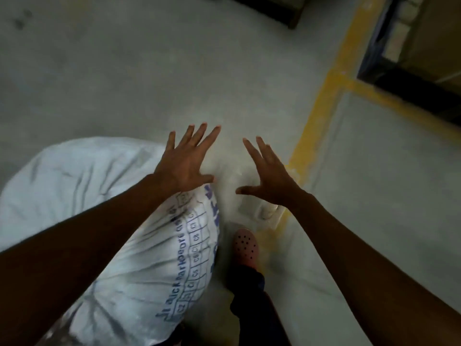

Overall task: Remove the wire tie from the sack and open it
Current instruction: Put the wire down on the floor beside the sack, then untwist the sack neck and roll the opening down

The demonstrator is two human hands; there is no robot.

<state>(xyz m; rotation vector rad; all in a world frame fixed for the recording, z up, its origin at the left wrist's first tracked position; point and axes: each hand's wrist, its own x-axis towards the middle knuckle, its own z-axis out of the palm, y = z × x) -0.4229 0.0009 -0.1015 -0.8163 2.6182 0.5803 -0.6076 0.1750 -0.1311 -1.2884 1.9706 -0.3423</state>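
Hovering: left hand (184, 163), right hand (270, 176) | grip spread | one sack (119, 221)

Head-worn, wide-angle, aimed steeply down at the floor (124, 83); close over both outstretched arms, sack (99, 196) at eight o'clock, yellow line (321, 116) at two o'clock.

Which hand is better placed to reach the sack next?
Left, probably. The left hand is spread open over the white sack's upper edge, while the right hand hangs open over bare floor. No wire tie is visible.
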